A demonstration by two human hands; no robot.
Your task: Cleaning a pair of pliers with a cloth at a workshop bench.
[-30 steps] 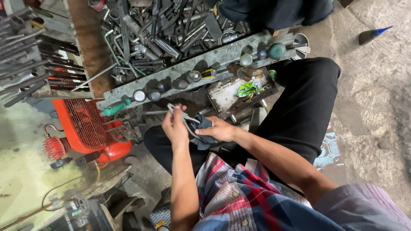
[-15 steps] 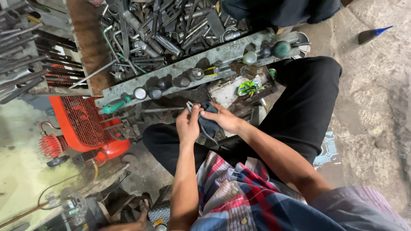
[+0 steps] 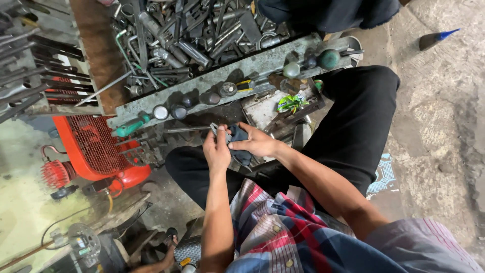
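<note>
Frame centre: left hand (image 3: 216, 149) and right hand (image 3: 255, 143) both closed on a dark rag (image 3: 239, 135) around a small metal tool (image 3: 218, 130). Rag soft, tool stiff; likely greasy, grip through cloth.

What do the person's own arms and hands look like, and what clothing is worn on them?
Both forearms are bare from the elbows down. The left hand and right hand wear no gloves, and no watch, ring or bracelet shows. The sleeves end high on the arms and belong to a plaid shirt checked in red, dark blue and white, with pale buttons down its front.
</note>
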